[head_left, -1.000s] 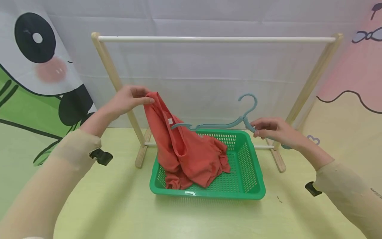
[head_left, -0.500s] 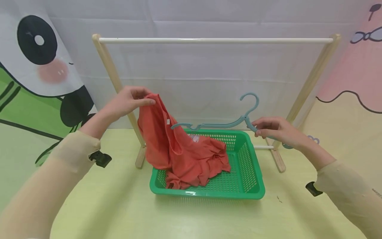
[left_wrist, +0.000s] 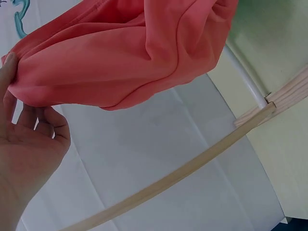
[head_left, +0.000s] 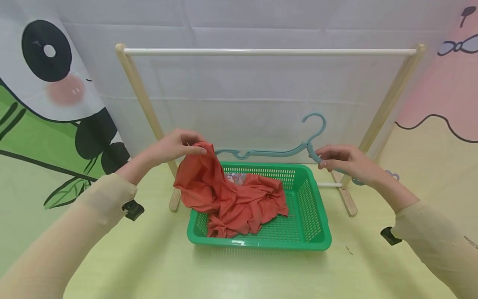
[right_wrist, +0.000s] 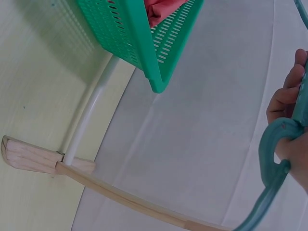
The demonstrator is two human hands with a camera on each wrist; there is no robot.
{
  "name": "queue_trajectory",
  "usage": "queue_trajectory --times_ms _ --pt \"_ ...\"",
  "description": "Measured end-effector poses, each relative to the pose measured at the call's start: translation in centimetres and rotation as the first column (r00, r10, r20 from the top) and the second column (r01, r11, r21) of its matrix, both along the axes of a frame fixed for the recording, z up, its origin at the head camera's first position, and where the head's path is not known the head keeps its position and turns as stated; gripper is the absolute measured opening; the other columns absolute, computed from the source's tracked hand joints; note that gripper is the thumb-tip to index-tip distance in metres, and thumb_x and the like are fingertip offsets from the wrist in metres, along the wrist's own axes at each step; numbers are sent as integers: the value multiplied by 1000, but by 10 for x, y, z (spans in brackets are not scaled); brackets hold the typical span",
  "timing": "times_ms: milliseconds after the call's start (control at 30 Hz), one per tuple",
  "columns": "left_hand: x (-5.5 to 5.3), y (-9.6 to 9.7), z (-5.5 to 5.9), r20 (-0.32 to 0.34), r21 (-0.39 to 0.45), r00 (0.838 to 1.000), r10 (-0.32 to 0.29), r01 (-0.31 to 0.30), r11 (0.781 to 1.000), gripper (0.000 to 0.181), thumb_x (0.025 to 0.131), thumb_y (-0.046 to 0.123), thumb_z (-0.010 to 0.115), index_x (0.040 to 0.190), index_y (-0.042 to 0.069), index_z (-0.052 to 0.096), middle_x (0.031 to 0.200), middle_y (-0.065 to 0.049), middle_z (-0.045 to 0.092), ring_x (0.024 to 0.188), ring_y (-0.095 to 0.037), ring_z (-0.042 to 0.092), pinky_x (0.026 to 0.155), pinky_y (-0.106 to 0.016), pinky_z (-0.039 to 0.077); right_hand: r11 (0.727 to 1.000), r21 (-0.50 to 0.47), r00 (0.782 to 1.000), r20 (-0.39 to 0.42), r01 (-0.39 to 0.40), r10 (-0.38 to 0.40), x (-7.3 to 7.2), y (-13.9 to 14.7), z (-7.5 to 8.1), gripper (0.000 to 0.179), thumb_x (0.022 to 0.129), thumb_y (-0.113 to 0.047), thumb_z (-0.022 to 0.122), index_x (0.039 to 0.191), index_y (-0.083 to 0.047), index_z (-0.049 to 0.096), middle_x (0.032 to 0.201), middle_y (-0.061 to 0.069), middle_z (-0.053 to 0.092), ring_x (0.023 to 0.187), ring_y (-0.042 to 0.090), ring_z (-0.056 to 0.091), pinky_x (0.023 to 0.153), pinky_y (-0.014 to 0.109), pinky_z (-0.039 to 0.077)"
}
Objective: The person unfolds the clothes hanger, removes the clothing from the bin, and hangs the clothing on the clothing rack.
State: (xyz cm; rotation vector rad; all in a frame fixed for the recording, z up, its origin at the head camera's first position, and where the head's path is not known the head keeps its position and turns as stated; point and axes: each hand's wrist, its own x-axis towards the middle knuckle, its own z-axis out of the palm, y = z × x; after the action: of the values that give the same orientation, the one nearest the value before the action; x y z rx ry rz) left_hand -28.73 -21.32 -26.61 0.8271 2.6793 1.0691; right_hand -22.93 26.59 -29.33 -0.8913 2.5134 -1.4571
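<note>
My left hand [head_left: 177, 146] pinches the upper edge of a red garment [head_left: 242, 203], likely a shirt, between thumb and fingers. Its raised part hangs in folds over the left of a green plastic basket [head_left: 324, 232], and the remainder lies crumpled inside. In the left wrist view the thumb and fingers grip the red cloth [left_wrist: 106, 62]. My right hand [head_left: 345, 162] holds a blue-green clothes hanger [head_left: 276, 153] by its right arm, hook upward. The hanger's left arm reaches over the basket's back rim, its tip behind the cloth. The right wrist view shows the hanger [right_wrist: 272, 149] in the fingers.
Behind the basket stands a wooden rack with a white top rail [head_left: 269, 52] and wooden side posts [head_left: 392, 99]. Something patterned [head_left: 236, 178] shows beside the red cloth, perhaps a print on it. A white sheet [head_left: 261, 112] hangs behind, and the yellowish tabletop [head_left: 261, 274] lies in front.
My left hand has moved down and slightly right, lowering the red cloth; its collar opening and label no longer show. The patterned patch has come into view. The hanger has barely moved.
</note>
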Motion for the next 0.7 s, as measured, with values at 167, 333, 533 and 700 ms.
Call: queue_trajectory --times_ms 167,333,533,700 --pt "-1 0 -3 -21 -12 999 -42 41 999 18 94 24 69 108 14 73 100 -1 71 88 -13 59 77 -26 49 1000 0 1000 -3 -2 2 -1 -1 -1 28 98 -2 55 123 -7 64 98 -12 73 92 5 69 83 17 54" --pt "-1 3 -6 -13 -30 997 -78 77 997 21 93 24 70 111 15 73 103 -2 72 88 -14 60 76 -27 50 999 -32 1000 3 -18 18 -1 -2 -3 29 97 -1 54 122 -11 66 96 -12 74 90 3 69 79 18 55" --pt "5 15 -11 -11 -4 994 -111 111 994 20 92 23 71 110 16 73 102 -1 73 88 -13 64 80 -28 53 999 -42 1000 -4 -30 29 -3 -5 -6 29 97 0 56 122 -9 66 95 -7 74 88 5 69 77 19 55" --pt "10 30 -16 -15 25 990 -138 138 990 18 91 23 72 107 15 74 97 -1 73 85 -13 62 78 -27 52 999 -31 999 -9 -35 34 -4 -10 -8 27 96 0 57 122 -3 65 95 -9 75 88 4 70 77 20 56"
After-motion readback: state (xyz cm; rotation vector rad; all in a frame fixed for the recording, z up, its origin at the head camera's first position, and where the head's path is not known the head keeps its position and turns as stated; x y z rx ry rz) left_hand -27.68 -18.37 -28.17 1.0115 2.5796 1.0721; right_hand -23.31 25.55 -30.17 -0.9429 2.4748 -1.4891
